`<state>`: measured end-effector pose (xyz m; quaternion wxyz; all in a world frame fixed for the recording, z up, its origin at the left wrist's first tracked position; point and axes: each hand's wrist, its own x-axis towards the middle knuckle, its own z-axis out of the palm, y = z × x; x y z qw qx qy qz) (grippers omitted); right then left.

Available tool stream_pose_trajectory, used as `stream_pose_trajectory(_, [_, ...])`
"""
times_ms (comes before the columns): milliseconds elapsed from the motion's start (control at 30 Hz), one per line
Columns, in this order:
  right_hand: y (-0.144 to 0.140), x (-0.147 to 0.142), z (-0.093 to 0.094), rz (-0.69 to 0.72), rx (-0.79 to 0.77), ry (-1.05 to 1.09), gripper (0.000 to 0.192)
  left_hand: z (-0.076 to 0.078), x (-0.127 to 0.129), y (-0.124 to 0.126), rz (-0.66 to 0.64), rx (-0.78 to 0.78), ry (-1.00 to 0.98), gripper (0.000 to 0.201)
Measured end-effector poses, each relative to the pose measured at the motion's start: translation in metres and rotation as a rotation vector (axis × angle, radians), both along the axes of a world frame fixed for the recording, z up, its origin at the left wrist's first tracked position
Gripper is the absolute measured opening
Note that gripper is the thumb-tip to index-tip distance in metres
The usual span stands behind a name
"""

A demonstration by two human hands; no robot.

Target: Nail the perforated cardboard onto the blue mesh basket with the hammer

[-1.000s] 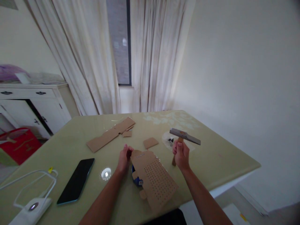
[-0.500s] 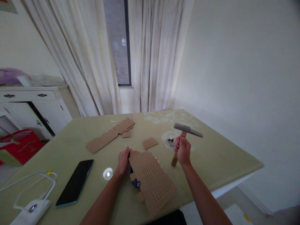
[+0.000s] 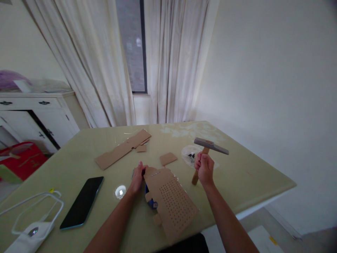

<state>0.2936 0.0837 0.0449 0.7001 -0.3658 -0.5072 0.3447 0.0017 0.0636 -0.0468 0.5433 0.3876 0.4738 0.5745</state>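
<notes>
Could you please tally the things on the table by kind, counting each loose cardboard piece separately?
Cardboard pieces: 4 – perforated sheet at the left hand, long strip, small scrap, small square
Hammers: 1 – hammer in the right hand
Phones: 1 – phone
Plastic bags: 1 – bag
White devices with cable: 1 – device
Total: 8

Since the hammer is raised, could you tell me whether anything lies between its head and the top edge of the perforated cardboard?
Nothing visible does. The hammer in the right hand is up beside the perforated cardboard, whose top edge the left hand holds.
</notes>
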Motion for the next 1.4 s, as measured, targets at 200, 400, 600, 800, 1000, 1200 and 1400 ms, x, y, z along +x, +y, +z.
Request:
stream_pose_trajectory(200, [-0.001, -0.002, 0.000, -0.001, 0.007, 0.000, 0.066, 0.019, -0.002, 0.003, 0.137, 0.062, -0.022, 0.085])
stream_pose_trajectory(400, [0.004, -0.003, 0.001, -0.006, 0.010, 0.000, 0.065, 0.048, -0.046, 0.010, 0.534, 0.079, 0.018, 0.077])
stream_pose_trajectory(600, [0.019, -0.014, 0.003, 0.031, 0.007, -0.007, 0.063, 0.049, -0.073, 0.013, 0.735, -0.042, 0.315, 0.054])
stream_pose_trajectory(800, [0.038, -0.034, 0.003, 0.084, 0.007, 0.008, 0.064, 0.041, -0.068, 0.007, 0.504, -0.107, 0.817, 0.027])
stream_pose_trajectory(1000, [0.049, -0.046, 0.000, 0.125, 0.011, 0.033, 0.062, 0.032, -0.065, -0.008, 0.304, -0.180, 1.206, 0.022])
stream_pose_trajectory(1200, [0.041, -0.042, -0.005, 0.146, 0.060, 0.077, 0.057, 0.035, -0.073, -0.010, 0.176, -0.285, 1.382, 0.024])
stream_pose_trajectory(1400, [0.034, -0.033, -0.006, 0.164, 0.124, 0.118, 0.049, 0.038, -0.073, -0.014, 0.101, -0.349, 1.440, 0.021])
